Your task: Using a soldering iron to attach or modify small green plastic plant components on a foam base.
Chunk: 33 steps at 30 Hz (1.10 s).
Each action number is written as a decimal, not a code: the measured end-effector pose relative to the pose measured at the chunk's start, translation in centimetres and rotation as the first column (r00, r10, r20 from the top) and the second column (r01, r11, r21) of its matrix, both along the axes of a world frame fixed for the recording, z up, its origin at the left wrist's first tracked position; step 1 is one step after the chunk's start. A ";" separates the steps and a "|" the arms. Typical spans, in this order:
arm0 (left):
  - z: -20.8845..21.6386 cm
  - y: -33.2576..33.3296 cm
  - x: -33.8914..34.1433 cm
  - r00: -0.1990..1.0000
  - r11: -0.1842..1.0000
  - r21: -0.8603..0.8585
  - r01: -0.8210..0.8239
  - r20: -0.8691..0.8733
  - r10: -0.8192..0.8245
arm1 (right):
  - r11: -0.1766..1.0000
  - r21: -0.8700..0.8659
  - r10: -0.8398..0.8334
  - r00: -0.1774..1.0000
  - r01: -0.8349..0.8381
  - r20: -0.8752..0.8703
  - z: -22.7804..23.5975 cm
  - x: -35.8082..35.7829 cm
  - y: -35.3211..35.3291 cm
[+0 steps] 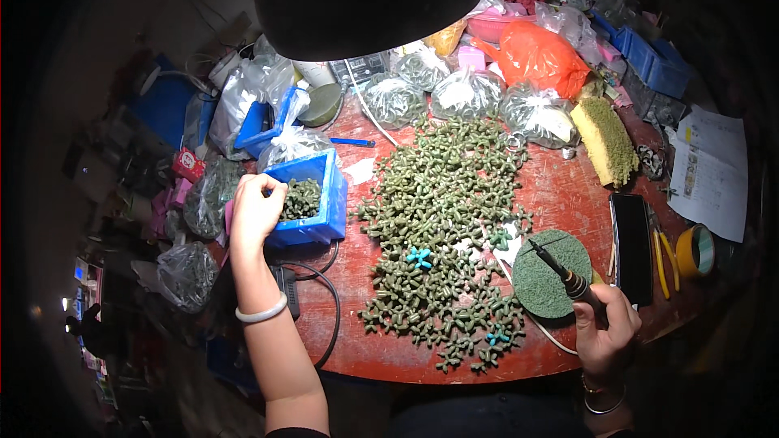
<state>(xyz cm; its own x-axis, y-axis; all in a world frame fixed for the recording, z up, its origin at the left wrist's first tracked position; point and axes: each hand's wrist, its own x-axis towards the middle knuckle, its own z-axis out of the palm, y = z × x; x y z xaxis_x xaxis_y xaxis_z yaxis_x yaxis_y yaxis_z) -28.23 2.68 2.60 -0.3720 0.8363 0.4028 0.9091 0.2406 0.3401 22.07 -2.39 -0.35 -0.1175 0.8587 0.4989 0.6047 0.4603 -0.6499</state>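
My left hand [258,207] is at the near left wall of a blue plastic bin [331,211], its fingers curled together by the small dark green pieces [302,199] inside. What its fingertips hold, if anything, is hidden. My right hand [607,326] is closed round the handle of a soldering-iron-like tool [560,269], a dark pen-shaped thing with a slim tip. The tip points up and left over a round green textured pad [537,298]. Between my hands spreads a wide heap of green branched clusters [446,195], with a few turquoise clusters [419,258] among them.
A black lamp hood [369,4] hangs over the far side. Filled clear bags [466,96] line the back. On the right lie a yellow sponge block [596,142], a phone [631,247], tweezers [667,264], a tape roll [695,251] and a paper sheet [710,170]. A black cable [337,308] curves below the bin.
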 end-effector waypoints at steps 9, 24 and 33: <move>0.7 -0.1 -0.4 0.996 0.996 -0.016 -0.091 -0.013 0.091 | 1.000 0.019 0.014 1.000 -0.014 0.005 0.0 -0.2 0.1; 5.3 -0.8 12.8 0.954 0.931 0.351 0.097 0.235 -0.188 | 0.999 -0.019 0.030 0.999 -0.029 0.042 0.3 -0.1 0.3; -0.9 0.2 22.1 0.849 0.849 0.026 0.528 -0.006 -0.528 | 0.997 0.077 -0.033 0.999 0.031 0.027 -0.4 -0.8 0.4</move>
<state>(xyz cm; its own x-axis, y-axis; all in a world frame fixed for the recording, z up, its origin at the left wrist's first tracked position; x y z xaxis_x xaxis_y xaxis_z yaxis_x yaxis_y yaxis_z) -6.09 2.89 1.68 0.1224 0.8961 0.4267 0.8960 -0.2847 0.3408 21.22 -2.03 -0.72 -0.1058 0.8214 0.5605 0.6374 0.4886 -0.5958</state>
